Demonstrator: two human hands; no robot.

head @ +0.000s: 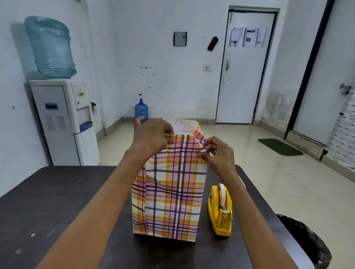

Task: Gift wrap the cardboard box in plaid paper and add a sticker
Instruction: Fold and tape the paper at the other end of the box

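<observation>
The box stands upright on the dark table, wrapped around its sides in pink, yellow and purple plaid paper. The cardboard itself is hidden under the paper. The paper rises above the box as an open sleeve with its white inside showing at the far edge. My left hand pinches the paper's upper left edge. My right hand pinches a fold at the upper right corner. No sticker is visible.
A yellow tape dispenser sits on the table just right of the box. A bin lined with a black bag stands off the table's right edge. Behind the table are a water dispenser and a blue bottle on the floor.
</observation>
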